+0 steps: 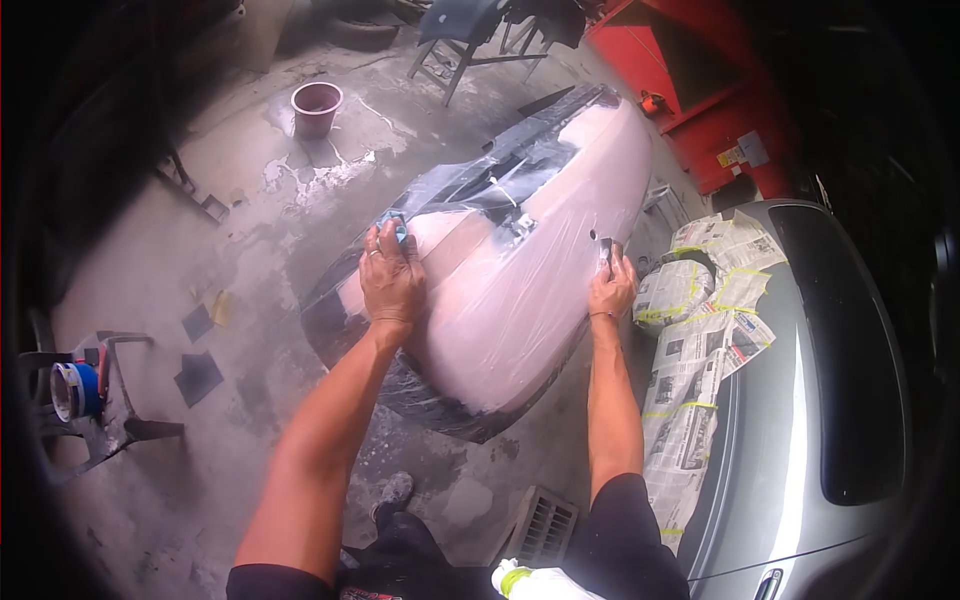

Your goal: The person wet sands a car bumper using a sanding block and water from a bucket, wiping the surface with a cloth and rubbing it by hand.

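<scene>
A large car bumper (510, 290), coated pale pink with dark and grey patches along its edges, lies in front of me. Its surface has a shiny, wrinkled look, like wet film or clear plastic. My left hand (392, 285) is closed at the bumper's left edge around a crumpled blue cloth (398, 224), mostly hidden by the fingers. On the right side, my right hand (612, 288) pinches a small dark, flat piece (605, 247) against the pink surface, just below a round hole. What that piece is cannot be made out.
A silver car (760, 420) with taped newspaper (690, 390) stands close on the right. Behind are a red metal container (700, 100), a maroon bucket (316, 108) and a dark stand (460, 60). At left, an overturned stool (110, 420) holds a blue tape roll (78, 390); a grate (545, 525) lies below.
</scene>
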The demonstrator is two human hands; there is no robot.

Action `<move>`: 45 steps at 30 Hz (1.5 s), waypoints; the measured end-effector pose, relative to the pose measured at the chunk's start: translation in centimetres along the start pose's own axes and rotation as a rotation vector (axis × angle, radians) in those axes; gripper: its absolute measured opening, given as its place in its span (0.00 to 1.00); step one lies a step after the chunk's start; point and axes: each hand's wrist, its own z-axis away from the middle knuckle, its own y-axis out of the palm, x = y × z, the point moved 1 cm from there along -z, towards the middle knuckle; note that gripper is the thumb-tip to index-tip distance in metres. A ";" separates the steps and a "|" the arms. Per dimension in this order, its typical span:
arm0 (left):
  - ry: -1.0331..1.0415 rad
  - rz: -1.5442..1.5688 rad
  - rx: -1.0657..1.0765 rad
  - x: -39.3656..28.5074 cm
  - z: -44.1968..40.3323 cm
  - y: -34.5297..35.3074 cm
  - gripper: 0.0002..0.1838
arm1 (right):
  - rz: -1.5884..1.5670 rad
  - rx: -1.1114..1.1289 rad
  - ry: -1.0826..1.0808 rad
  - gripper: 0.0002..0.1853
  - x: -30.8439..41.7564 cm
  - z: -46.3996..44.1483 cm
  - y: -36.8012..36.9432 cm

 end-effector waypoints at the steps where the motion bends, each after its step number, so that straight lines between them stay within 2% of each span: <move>1: -0.022 0.010 0.039 -0.4 -0.1 -0.5 0.18 | -0.025 0.005 0.035 0.21 -0.3 -0.1 0.2; 2: -0.036 0.025 0.061 -0.3 1.1 -0.5 0.18 | -0.035 0.013 0.076 0.21 -0.9 0.5 -1.0; 3: -0.016 0.005 0.045 0.2 0.9 -0.1 0.18 | -0.070 0.037 0.072 0.22 2.7 4.5 -3.6; 6: -0.026 -0.001 0.041 -0.3 0.0 -0.5 0.18 | -0.047 0.076 -0.251 0.28 10.7 20.9 -8.0; 7: -0.005 -0.002 0.046 -0.3 0.3 -0.6 0.18 | -0.035 0.071 -0.371 0.29 10.3 22.4 -8.6; 8: 0.015 -0.003 0.034 -0.3 0.0 -0.4 0.18 | -0.029 0.059 -0.503 0.30 10.0 22.3 -8.1; 11: 0.009 -0.005 0.024 0.1 0.1 0.1 0.18 | -0.058 0.098 -0.533 0.29 7.7 11.8 -5.8; 12: -0.014 -0.014 0.023 0.3 0.8 0.2 0.18 | -0.006 0.083 -0.449 0.28 7.4 6.7 -3.7; 14: -0.004 0.021 0.003 0.4 0.2 0.5 0.18 | -0.119 0.148 -0.200 0.28 6.9 -3.5 -0.2; 17: 0.023 0.051 -0.025 0.1 0.4 -0.3 0.18 | -0.035 0.096 -0.240 0.23 6.2 -3.7 1.0; 18: 0.026 0.053 -0.025 -0.1 0.0 -0.4 0.18 | -0.055 0.163 -0.228 0.24 8.1 0.9 -1.5; 20: 0.027 0.060 -0.045 0.1 -0.2 0.1 0.18 | 0.041 0.070 -0.333 0.31 10.9 13.1 -4.3; 22: 0.025 0.054 -0.049 0.4 0.6 0.3 0.18 | 0.054 0.042 -0.475 0.33 12.9 18.8 -5.8; 25: 0.035 0.045 -0.070 0.7 0.5 0.8 0.18 | 0.059 0.065 -0.499 0.27 10.8 8.2 -2.5; 27: 0.023 0.089 -0.060 0.2 0.3 0.1 0.18 | 0.038 0.057 -0.265 0.22 8.2 -3.6 1.6; 28: 0.022 0.081 -0.080 0.4 -0.3 0.2 0.18 | 0.069 0.079 -0.168 0.23 9.0 -6.7 2.5; 29: 0.037 0.094 -0.079 0.4 -0.1 -0.1 0.18 | 0.112 0.113 -0.056 0.23 9.3 -7.3 2.7; 31: 0.053 0.117 -0.076 0.2 0.0 -0.2 0.18 | 0.037 0.053 -0.199 0.24 8.3 -2.9 2.4; 32: 0.032 0.105 -0.086 0.3 -0.2 -0.1 0.18 | 0.010 0.085 -0.201 0.25 11.2 2.7 -0.1; 34: 0.001 0.104 -0.066 0.2 0.6 0.1 0.18 | 0.059 0.073 -0.455 0.29 16.2 15.3 -4.3; 35: -0.007 0.149 -0.059 0.6 0.5 0.0 0.19 | 0.072 0.070 -0.441 0.29 16.3 15.2 -5.0; 37: -0.019 0.194 -0.060 0.8 0.3 0.4 0.19 | 0.052 0.125 -0.600 0.28 16.4 14.6 -4.9; 39: -0.051 0.182 -0.052 0.3 0.7 0.2 0.19 | 0.068 0.071 -0.397 0.25 14.1 5.8 -1.3; 40: -0.052 0.167 -0.053 0.5 0.3 0.0 0.19 | -0.002 0.096 -0.283 0.21 12.8 0.5 0.4; 41: -0.043 0.152 -0.062 1.0 -0.5 -0.1 0.19 | 0.044 0.092 -0.295 0.20 11.3 -4.2 2.2; 44: -0.040 0.152 -0.028 0.3 0.9 -0.4 0.19 | 0.100 0.051 -0.245 0.25 11.3 -3.8 2.7; 45: -0.032 0.136 -0.033 0.5 0.8 -0.2 0.19 | 0.039 0.128 -0.240 0.25 13.1 0.7 0.4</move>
